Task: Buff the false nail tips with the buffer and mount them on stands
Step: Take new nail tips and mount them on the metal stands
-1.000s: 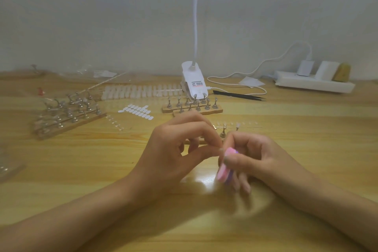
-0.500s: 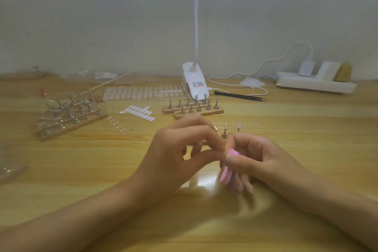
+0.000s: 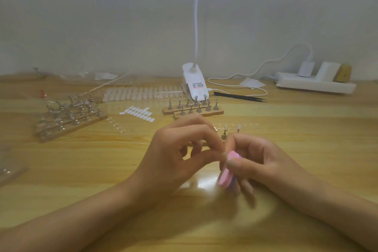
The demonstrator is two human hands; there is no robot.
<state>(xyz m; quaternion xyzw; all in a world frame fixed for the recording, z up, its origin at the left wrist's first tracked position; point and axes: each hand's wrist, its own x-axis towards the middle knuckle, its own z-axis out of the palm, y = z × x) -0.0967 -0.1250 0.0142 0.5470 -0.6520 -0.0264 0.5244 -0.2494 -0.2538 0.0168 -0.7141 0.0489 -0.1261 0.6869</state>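
Mostly the left hand (image 3: 176, 155) hides its pinched nail tip (image 3: 224, 153); right hand (image 3: 259, 157) grips blurred buffer (image 3: 226, 176).

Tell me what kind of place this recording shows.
Probably a home nail-craft desk: racks of metal stands, a row of false nail tips, a clip lamp and power strip.

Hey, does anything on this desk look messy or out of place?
Yes. The wooden stand strips on the left lie overlapped and skewed, holders leaning different ways; the two strips before the lamp clip sit straight.
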